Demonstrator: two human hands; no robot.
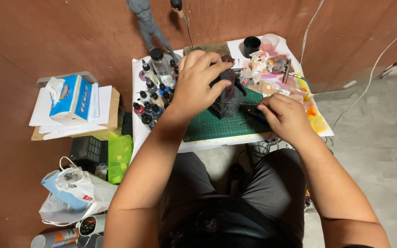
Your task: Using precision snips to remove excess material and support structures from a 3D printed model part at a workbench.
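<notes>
From my remote seat, my left hand (197, 82) covers most of the dark ridged model piece (228, 98), so I cannot tell its full shape. My right hand (285, 117) hides nearly all of the thin tool (250, 110) it pinches; only a dark tip shows. The grey figure (150, 25) past the table's far left corner is cut off at the top edge, above the waist. The spray cans (70, 235) are clipped by the bottom edge. The small paint bottles (151, 98) along the table's left edge are too small to tell colours reliably. My forearms hide the table's near edge.
</notes>
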